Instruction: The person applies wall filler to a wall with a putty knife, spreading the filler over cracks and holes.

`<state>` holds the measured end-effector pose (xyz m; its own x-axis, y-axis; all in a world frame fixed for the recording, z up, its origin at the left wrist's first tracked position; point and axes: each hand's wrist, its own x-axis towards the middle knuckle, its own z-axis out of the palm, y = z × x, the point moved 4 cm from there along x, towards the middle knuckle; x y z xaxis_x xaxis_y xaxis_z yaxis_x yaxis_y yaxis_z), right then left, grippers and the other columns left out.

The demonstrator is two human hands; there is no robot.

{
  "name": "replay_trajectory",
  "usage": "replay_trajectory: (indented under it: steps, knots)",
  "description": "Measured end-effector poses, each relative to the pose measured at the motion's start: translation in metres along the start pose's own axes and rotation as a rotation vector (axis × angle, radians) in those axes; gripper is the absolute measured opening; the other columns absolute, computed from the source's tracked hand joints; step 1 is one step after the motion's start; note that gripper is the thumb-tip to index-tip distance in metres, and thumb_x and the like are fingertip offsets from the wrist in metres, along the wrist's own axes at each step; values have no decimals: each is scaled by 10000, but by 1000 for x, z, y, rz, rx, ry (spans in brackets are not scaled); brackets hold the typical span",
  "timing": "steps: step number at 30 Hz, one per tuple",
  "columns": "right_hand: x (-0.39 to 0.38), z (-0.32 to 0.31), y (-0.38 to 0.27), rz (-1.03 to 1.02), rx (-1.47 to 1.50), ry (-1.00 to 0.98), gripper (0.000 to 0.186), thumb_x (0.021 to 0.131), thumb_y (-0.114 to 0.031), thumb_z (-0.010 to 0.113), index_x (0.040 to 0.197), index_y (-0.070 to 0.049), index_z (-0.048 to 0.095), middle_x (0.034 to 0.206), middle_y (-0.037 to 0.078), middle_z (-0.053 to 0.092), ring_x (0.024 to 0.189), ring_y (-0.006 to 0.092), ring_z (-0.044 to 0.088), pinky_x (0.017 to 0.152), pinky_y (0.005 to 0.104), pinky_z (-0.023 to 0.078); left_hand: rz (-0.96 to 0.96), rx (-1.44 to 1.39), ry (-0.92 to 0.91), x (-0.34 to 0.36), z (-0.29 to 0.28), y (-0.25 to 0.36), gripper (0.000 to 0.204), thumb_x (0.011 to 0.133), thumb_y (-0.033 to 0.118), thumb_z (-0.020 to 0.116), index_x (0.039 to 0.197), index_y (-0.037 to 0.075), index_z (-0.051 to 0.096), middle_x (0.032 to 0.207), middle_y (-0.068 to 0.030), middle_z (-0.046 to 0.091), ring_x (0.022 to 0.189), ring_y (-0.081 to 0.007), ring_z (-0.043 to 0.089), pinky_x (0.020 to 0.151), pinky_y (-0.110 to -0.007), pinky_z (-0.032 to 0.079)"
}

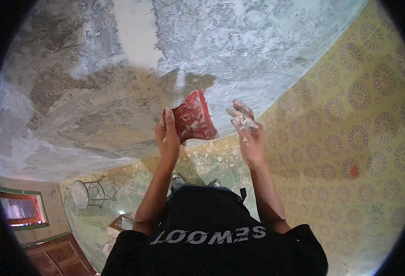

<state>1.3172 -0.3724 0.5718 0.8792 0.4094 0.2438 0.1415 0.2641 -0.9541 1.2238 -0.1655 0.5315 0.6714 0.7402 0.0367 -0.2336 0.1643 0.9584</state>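
My left hand is closed around the narrow end of a red putty spreader. The spreader's wide straight edge faces right, and whitish putty is smeared over its face. To the right of that edge, my right hand is raised with its fingers partly bent and apart. Wet-looking white putty coats those fingers, and the hand is not touching the spreader. Both hands are in front of a grey wall with rough, patchy plaster and a smooth pale strip near the top.
A yellowish wall with a flower pattern meets the grey wall at the right. Below lies a green tiled floor, spattered with pale residue. A round-topped stool, a small wooden frame-like item and a brown wooden door are at the lower left.
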Motion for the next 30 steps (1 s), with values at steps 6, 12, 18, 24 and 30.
replay_trajectory:
  steps: [6, 12, 18, 24, 30]
  knots:
    - [-11, 22, 5, 60, -110, -58, 592, 863, -57, 743, 1410, -61, 517, 1514, 97, 356, 1373, 240, 408, 1072, 407, 408, -54, -214, 164, -9, 22, 21, 424, 1069, 401, 448, 888, 50, 602, 731, 29, 589, 616, -39, 503, 526, -244, 410]
    - [-3, 42, 13, -5, -319, 60, 1107, 721, -170, 891, 1568, -99, 182, 1534, 133, 231, 1430, 300, 276, 1098, 507, 362, 211, 93, -64, -5, 21, 5, 433, 1078, 388, 428, 928, 34, 627, 851, 13, 635, 750, -40, 514, 665, -224, 415]
    - [12, 43, 23, -147, -425, 130, 1259, 645, -228, 941, 1558, -27, 97, 1528, 180, 206, 1426, 353, 260, 1123, 547, 326, 131, -1, -153, -25, 39, 33, 406, 1080, 342, 437, 850, 42, 585, 732, 22, 567, 622, -48, 495, 561, -251, 410]
    - [32, 12, 30, -91, -425, 263, 1165, 713, -164, 895, 1558, -33, 104, 1542, 186, 188, 1437, 360, 249, 1134, 584, 301, 121, 12, -271, -32, 32, 25, 391, 1085, 304, 407, 855, 33, 571, 651, -26, 575, 506, -87, 524, 462, -270, 453]
    - [51, -36, 27, -52, -327, 402, 973, 832, -195, 811, 1554, -59, 173, 1579, 186, 225, 1437, 356, 275, 1116, 556, 315, 154, 67, -238, -20, 12, 15, 386, 1083, 281, 419, 851, 17, 578, 622, -27, 568, 500, -85, 529, 455, -267, 455]
